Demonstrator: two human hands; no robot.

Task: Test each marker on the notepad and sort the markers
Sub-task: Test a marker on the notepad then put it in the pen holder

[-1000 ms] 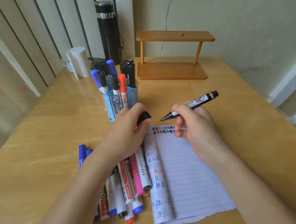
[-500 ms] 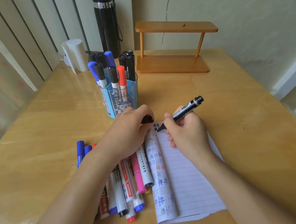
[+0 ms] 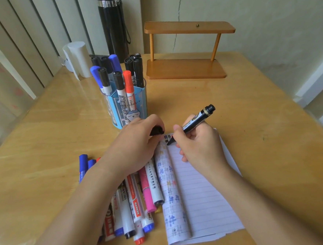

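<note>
The right hand grips a black marker, tip on the top edge of the lined notepad. The left hand holds what appears to be a black cap. Loose markers lie left of the notepad. A blue holder contains upright markers.

Right hand is gripping the marker, with the tip resting on the far left corner of the notepad. The notepad is lying on the table, running from the grip toward the person. Just left of the grip, the left hand is pinching the cap. Loose markers are lying left of and nearer than the grip, touching the notepad's rolled edge. The marker cup is standing beyond the grip, to its left. The rack is sitting well beyond the grip.
</note>
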